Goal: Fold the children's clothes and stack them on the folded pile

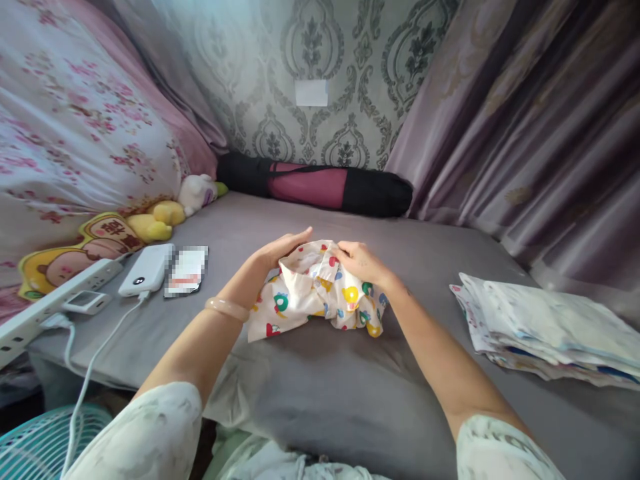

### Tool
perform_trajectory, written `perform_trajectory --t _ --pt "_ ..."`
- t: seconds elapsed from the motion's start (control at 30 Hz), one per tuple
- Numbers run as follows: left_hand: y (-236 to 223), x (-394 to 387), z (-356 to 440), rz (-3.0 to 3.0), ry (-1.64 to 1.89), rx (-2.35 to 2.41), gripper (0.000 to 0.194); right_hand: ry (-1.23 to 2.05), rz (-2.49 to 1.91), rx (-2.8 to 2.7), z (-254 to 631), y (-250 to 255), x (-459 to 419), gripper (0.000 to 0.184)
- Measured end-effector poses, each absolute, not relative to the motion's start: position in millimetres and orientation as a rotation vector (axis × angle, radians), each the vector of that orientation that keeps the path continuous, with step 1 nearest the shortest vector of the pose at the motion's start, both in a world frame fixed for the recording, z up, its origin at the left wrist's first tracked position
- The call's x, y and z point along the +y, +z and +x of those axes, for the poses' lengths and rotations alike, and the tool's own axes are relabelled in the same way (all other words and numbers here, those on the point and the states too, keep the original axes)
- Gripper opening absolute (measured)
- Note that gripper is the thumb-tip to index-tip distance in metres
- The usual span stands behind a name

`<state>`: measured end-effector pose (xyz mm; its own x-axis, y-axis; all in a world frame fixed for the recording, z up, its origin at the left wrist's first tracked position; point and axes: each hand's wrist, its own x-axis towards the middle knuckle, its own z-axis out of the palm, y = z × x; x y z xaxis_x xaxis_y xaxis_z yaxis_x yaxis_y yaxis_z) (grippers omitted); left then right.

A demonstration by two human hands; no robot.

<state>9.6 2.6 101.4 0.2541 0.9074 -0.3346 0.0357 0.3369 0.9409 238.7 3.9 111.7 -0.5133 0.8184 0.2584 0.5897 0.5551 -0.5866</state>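
A small white collared shirt with a colourful cartoon print lies bunched on the grey bed sheet in front of me. My right hand has its fingers curled onto the shirt's collar at the right side. At the left side, my left hand rests against the collar with its fingers stretched out, pointing away from me. Part of that hand is hidden behind the cloth. The collar opening stands up between the two hands, and the lower part of the shirt spreads in folds towards me.
A stack of folded clothes sits at the right. On the left are a power bank with a cable, a blurred card-like item, a power strip and plush toys. A long black-and-maroon bag lies along the wall.
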Motion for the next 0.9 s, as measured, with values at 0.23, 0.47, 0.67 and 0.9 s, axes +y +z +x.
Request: perform_trajectory --t 0.23,0.47,0.67,0.9 --pt "100.5 -5.6 -11.6 1.028 0.776 1.028 0.062 0.381 -1.234 -2.138 282.0 121.5 35.6 0.041" --pt "114.9 -14.7 2.1 1.376 0.890 1.175 0.044 0.338 -1.273 -2.102 296.8 116.3 41.1 0.045" --pt "113.3 -6.8 13.1 1.316 1.018 1.357 0.038 0.276 -1.281 -2.096 307.3 117.0 42.7 0.049" --pt "121.5 5.0 5.5 1.549 1.056 1.286 0.037 0.304 -1.342 -2.111 322.9 126.4 48.0 0.047"
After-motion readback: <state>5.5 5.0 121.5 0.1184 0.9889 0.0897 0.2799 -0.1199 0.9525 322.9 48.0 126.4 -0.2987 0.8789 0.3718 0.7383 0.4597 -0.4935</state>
